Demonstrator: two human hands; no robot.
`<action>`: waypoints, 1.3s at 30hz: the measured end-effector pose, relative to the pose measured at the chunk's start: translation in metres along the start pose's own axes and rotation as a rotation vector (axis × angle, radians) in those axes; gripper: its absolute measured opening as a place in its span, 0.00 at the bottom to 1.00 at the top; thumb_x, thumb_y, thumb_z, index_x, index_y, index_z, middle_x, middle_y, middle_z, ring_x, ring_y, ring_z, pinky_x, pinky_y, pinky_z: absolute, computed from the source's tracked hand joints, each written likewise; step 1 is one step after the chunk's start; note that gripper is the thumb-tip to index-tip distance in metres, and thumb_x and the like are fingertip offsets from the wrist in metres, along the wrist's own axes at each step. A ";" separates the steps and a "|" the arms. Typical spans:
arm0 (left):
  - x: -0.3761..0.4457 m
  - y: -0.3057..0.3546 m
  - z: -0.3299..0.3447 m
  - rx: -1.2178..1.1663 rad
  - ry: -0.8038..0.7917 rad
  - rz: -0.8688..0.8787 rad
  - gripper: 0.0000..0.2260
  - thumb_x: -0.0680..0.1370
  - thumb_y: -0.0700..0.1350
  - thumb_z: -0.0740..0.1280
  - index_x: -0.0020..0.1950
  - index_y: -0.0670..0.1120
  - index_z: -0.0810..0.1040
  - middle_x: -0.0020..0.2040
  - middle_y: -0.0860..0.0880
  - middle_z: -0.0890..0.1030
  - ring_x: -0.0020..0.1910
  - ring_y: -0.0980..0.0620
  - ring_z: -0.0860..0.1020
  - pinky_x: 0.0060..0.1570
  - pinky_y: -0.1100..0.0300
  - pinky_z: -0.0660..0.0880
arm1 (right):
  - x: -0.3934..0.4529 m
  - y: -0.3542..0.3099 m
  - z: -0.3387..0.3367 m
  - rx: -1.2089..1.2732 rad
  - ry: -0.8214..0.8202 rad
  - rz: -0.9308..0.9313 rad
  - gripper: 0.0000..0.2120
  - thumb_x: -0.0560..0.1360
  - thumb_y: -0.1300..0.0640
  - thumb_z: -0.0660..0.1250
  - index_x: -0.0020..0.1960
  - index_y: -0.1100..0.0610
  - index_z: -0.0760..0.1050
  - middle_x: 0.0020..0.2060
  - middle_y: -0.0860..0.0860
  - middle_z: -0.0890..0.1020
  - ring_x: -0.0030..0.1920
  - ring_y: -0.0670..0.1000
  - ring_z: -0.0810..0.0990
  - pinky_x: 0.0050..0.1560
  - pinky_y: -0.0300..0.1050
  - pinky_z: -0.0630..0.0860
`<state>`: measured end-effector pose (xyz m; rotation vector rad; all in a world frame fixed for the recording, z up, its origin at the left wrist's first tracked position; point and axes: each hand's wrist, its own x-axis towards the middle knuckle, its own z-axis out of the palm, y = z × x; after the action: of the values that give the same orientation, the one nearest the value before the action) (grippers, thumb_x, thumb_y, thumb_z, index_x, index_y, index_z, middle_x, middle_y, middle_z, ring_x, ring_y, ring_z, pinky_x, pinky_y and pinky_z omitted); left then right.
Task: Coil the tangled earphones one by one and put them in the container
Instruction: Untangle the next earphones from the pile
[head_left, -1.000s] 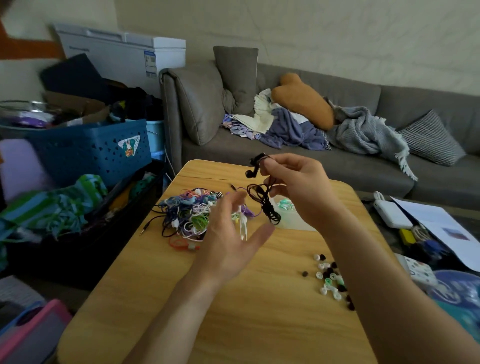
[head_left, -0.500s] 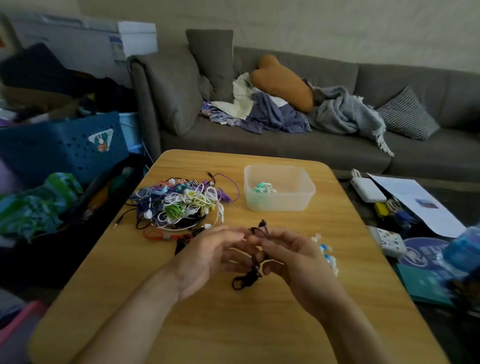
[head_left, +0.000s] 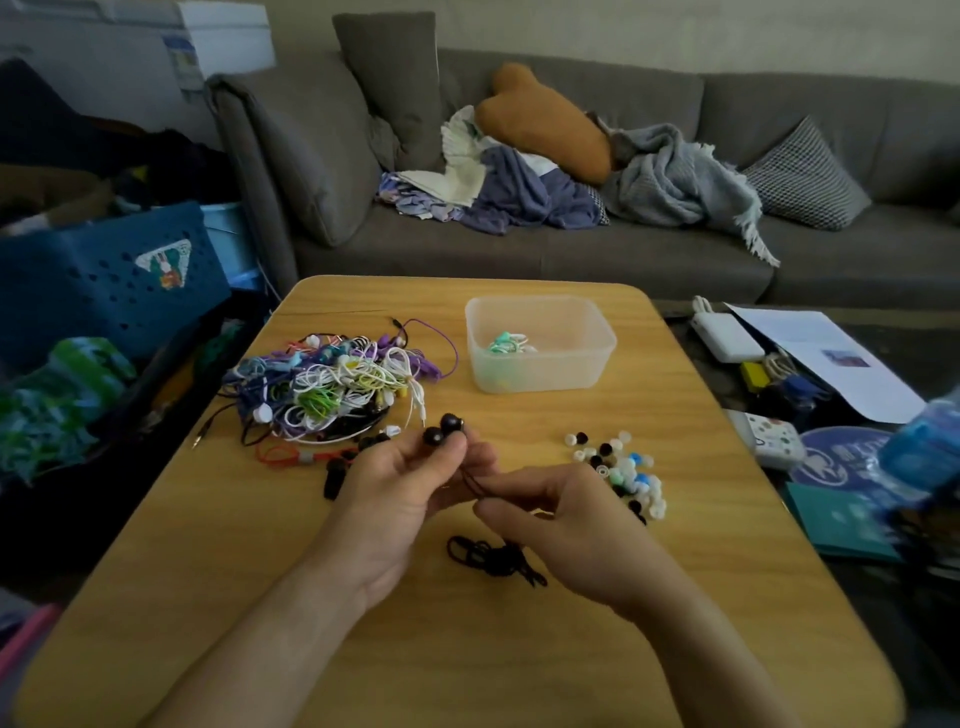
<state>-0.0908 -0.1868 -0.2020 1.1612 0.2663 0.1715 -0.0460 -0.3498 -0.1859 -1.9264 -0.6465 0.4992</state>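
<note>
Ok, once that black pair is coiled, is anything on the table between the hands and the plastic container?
Nothing visible. The black earphones are held over bare table in front of the container; the tangled pile lies to its left, the loose ear tips to the right.

left hand (head_left: 410, 483) pinches black earphones (head_left: 443, 428); right hand (head_left: 550, 514) pinches cord
</note>
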 end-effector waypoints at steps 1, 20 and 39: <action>0.000 0.000 0.001 -0.023 -0.008 0.010 0.13 0.73 0.44 0.67 0.54 0.37 0.80 0.48 0.38 0.84 0.48 0.42 0.83 0.45 0.57 0.80 | -0.001 -0.001 -0.005 -0.016 -0.015 0.002 0.08 0.78 0.53 0.69 0.54 0.46 0.84 0.42 0.45 0.86 0.41 0.39 0.81 0.47 0.37 0.77; -0.013 -0.007 0.018 0.005 -0.352 -0.147 0.16 0.75 0.53 0.67 0.47 0.39 0.75 0.33 0.48 0.69 0.27 0.53 0.63 0.32 0.60 0.66 | 0.034 0.054 -0.079 -0.663 0.424 0.250 0.06 0.77 0.50 0.69 0.53 0.47 0.83 0.67 0.49 0.70 0.67 0.56 0.61 0.64 0.48 0.61; -0.015 -0.003 0.022 0.027 -0.239 -0.082 0.10 0.75 0.44 0.64 0.53 0.41 0.75 0.40 0.43 0.79 0.29 0.51 0.72 0.30 0.61 0.62 | 0.006 0.009 -0.039 0.340 0.269 -0.139 0.11 0.73 0.62 0.72 0.55 0.57 0.80 0.40 0.52 0.85 0.39 0.49 0.82 0.40 0.39 0.79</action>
<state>-0.0991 -0.2114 -0.1953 1.1833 0.1052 -0.0430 -0.0164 -0.3761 -0.1789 -1.5785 -0.4818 0.2378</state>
